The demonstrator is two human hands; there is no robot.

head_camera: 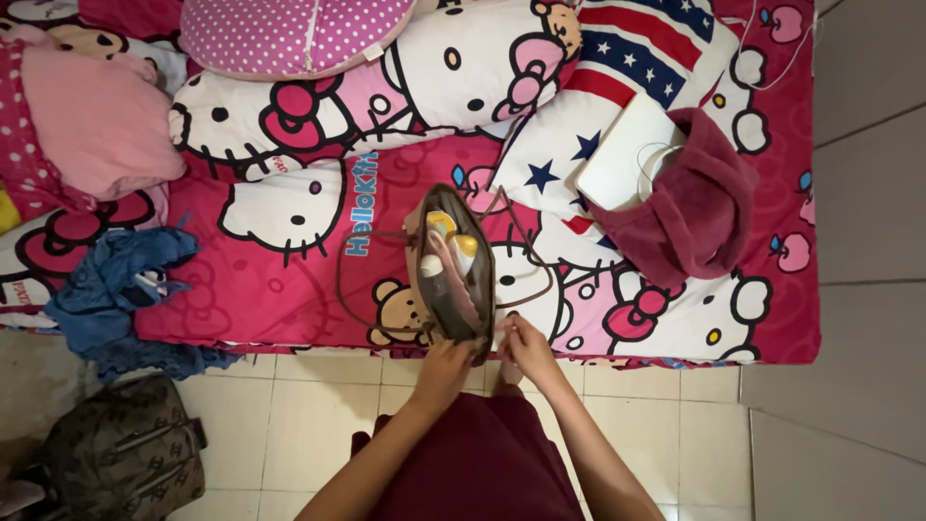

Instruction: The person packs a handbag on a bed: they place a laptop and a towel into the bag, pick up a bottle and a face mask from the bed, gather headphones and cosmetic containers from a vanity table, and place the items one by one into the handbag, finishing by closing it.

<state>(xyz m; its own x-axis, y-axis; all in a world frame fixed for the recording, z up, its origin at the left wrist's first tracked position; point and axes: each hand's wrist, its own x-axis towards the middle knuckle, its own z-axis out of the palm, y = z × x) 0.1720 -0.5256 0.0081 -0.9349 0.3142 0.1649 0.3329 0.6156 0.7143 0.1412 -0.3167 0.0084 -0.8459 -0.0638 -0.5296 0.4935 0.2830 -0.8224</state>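
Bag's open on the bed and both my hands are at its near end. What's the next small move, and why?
Probably spread the near end wider with both hands. The left hand and right hand pinch the brown bag's near rim, its mouth is a narrow slit, and the yellow-capped bottles inside sit packed toward the far end.

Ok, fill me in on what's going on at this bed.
A person stands at the edge of a bed with a pink cartoon-cat sheet, both hands on an open brown handbag lying on it. The left hand and right hand grip the bag's near end. Yellow-capped bottles show inside. A maroon towel and blue clothing lie nearby.
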